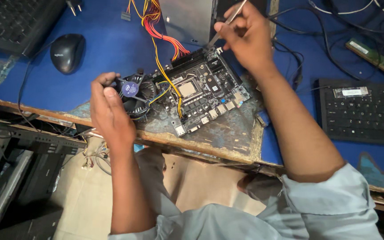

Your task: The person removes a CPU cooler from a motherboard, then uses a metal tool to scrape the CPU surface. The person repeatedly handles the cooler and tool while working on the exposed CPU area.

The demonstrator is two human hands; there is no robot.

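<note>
blue bench (112, 49) with a worn, peeling front edge carries everything. largest on it: a metal power supply box (187, 18) at the back edge, centre, and a black keyboard (361, 111) toward the right front. another black keyboard (14, 22) sits at the back left corner, with a black mouse (67, 52) just beside it. the motherboard (205, 91) lies near the front edge, centre, tilted, its cpu socket uncovered. red and yellow cables (156, 31) run from the box down across the board. a green ram stick (374, 58) lies near the back right, well apart.

left hand (110, 113) is closed around the round cpu cooler fan (134, 93), holding it at the board's left edge, touching or just over it; cannot tell which. right hand (245, 35) pinches a thin metal tool (227, 22), likely a screwdriver, tip down at the board's back corner near the power connector.

judged step: working the board with the cooler held aside and the tool at the back corner. next move likely needs a steady tool tip on a small fastener or clip, and the fan kept clear of the cables.
</note>
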